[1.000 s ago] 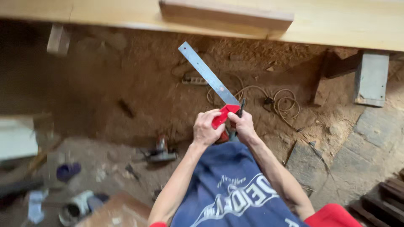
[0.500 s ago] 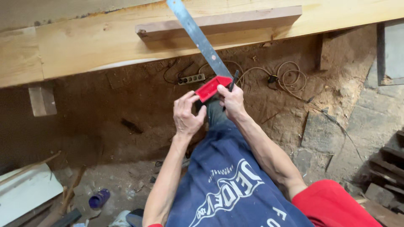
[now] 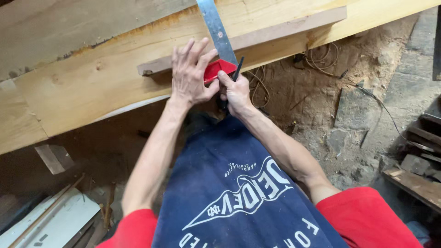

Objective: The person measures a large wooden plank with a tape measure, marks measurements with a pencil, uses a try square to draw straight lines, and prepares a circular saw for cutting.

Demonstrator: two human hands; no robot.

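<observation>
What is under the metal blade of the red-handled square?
The square's metal blade lies across a thin brown strip and the pale wooden plank beneath. The left hand covers part of the red handle, hiding the plank edge there.

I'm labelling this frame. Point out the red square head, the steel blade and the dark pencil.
red square head (image 3: 215, 70), head view, red face beside the left thumb
steel blade (image 3: 216, 25), head view, flat middle
dark pencil (image 3: 239, 66), head view, upper shaft
</observation>
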